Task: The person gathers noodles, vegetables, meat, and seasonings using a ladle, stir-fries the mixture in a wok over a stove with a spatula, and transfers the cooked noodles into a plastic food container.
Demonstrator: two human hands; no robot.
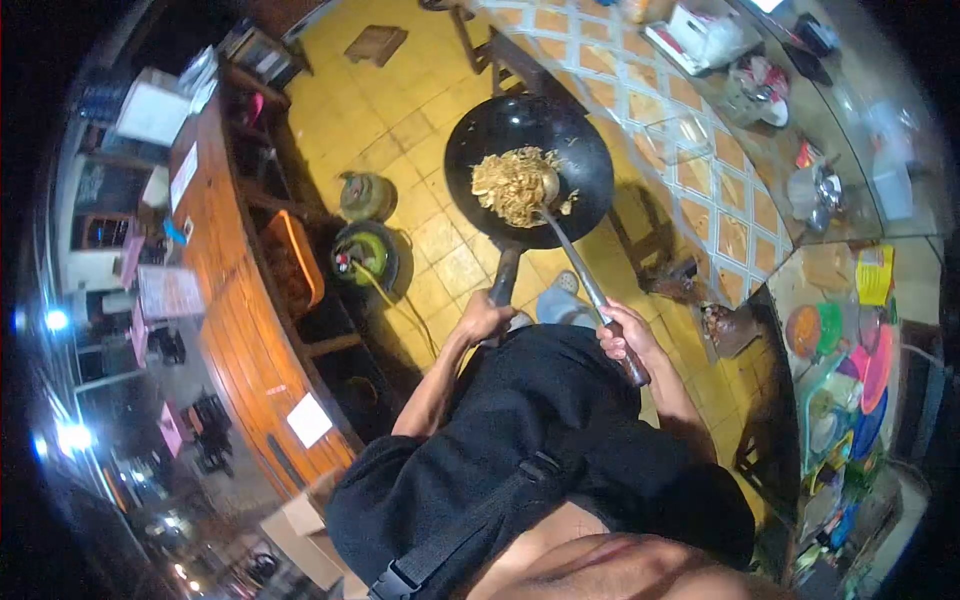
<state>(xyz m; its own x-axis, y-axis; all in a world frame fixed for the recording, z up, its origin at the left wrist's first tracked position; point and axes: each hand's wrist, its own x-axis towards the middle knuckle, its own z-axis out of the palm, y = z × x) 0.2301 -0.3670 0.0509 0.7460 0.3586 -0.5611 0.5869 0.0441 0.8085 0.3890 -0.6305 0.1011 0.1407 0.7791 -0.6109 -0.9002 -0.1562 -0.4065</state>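
Observation:
A black wok (580,150) is held out over the yellow tiled floor. My left hand (487,317) is wrapped round its dark handle (508,275). Cooked noodles (515,185) lie in the wok, mostly left of its middle. My right hand (627,332) grips the long handle of a metal ladle (575,250), whose round head rests among the noodles at their right side. The lower end of that handle sticks out below my right fingers.
A wooden counter (235,330) curves along the left, with an orange tray (300,260) beside it. Two green gas cylinders (367,197) stand on the floor. On the right are a tiled counter (735,215) and colourful dishes (830,325). A cardboard box (300,540) is at lower left.

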